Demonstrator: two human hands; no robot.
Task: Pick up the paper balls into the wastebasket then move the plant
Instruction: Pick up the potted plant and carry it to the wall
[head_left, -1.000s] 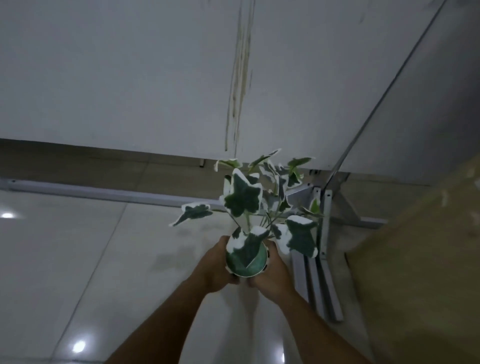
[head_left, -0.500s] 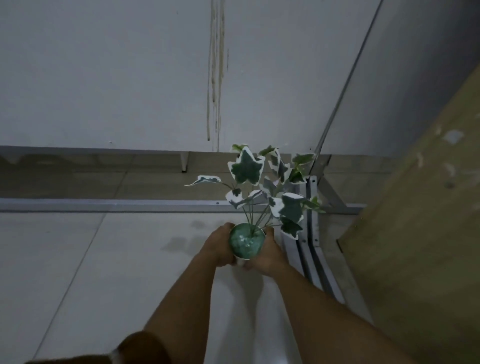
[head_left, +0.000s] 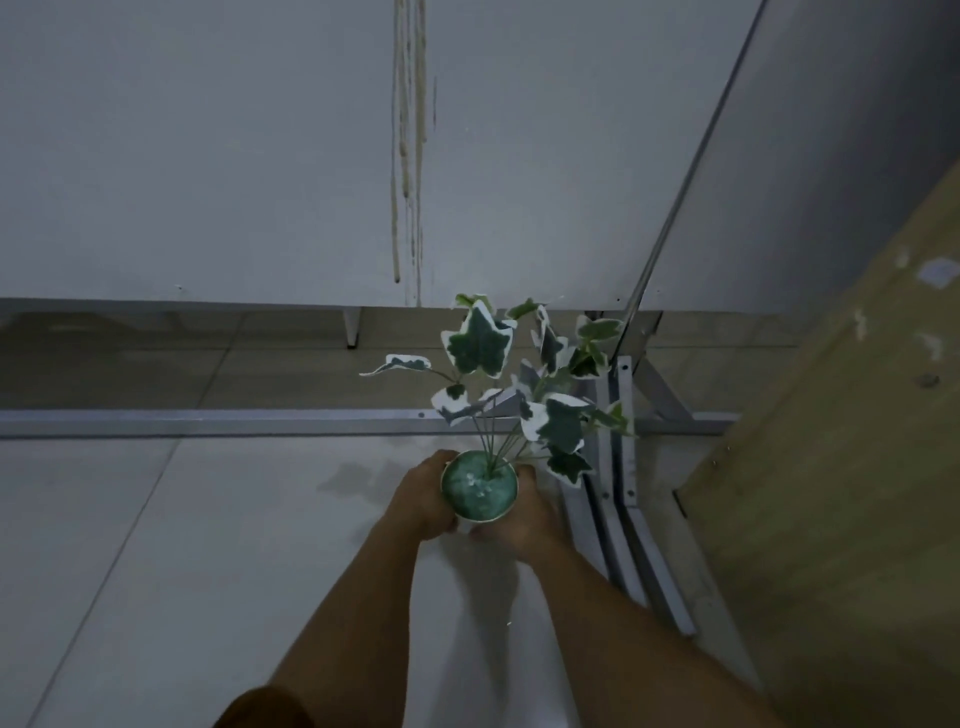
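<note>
Potted plant (head_left: 511, 395), green leaves edged white, round green-topped pot, sits between my palms over pale floor tile (head_left: 208, 545). My left hand (head_left: 422, 496) and right hand (head_left: 519, 514) both clasp the pot's sides.

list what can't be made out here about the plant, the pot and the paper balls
- Pot walls and base, head view: covered by the left hand and right hand, so whether it rests on the floor is unclear.
- Fingers of each grip: hidden behind the pot.
- Paper balls and wastebasket: none in frame.
- Plant real or artificial: too dim to tell.
</note>
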